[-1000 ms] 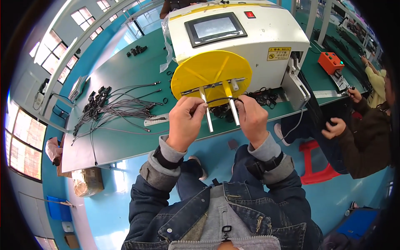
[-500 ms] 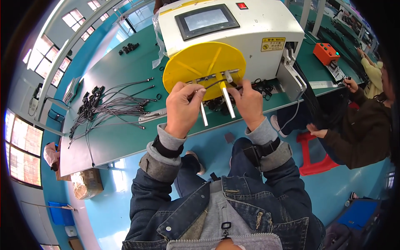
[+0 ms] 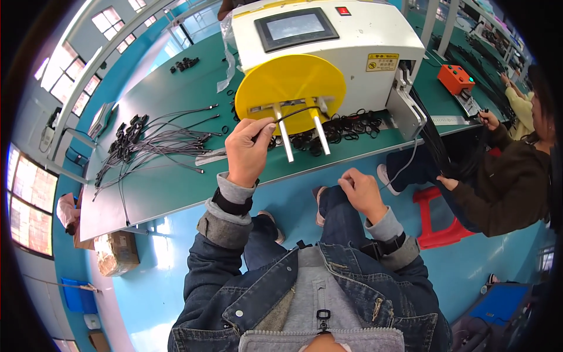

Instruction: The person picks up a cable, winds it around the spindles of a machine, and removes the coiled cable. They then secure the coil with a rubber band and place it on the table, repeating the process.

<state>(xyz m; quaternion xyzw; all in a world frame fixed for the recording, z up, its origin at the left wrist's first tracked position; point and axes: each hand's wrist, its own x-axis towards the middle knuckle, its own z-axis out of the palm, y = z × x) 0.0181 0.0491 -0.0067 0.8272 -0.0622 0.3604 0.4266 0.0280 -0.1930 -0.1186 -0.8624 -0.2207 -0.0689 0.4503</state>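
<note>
My left hand [image 3: 249, 149] is closed on one end of a black cable [image 3: 298, 111], pinching it between thumb and fingers. The cable runs right from the fingertips across two white-tipped pegs [image 3: 284, 138] on the front of a yellow disc [image 3: 287, 73]. The disc's face looks smeared, as if turning. Over my lap, away from the disc, hovers my right hand [image 3: 363, 190], fingers curled and thumb against them; whatever it holds, if anything, is too small to make out. Behind the disc stands a white machine [image 3: 358, 35] with a dark-framed screen [image 3: 296, 28].
Black cables [image 3: 141, 146] lie heaped on the green table [image 3: 170, 88] at left. Small black loops [image 3: 358, 124] lie beneath the machine. An orange control box [image 3: 455, 79] sits at right, where a person [image 3: 504, 188] in brown works near a red stool [image 3: 431, 217].
My right hand has left the cable at the disc and come down toward my lap. My left hand stays on the cable end. The disc's raised ribs have become blurred.
</note>
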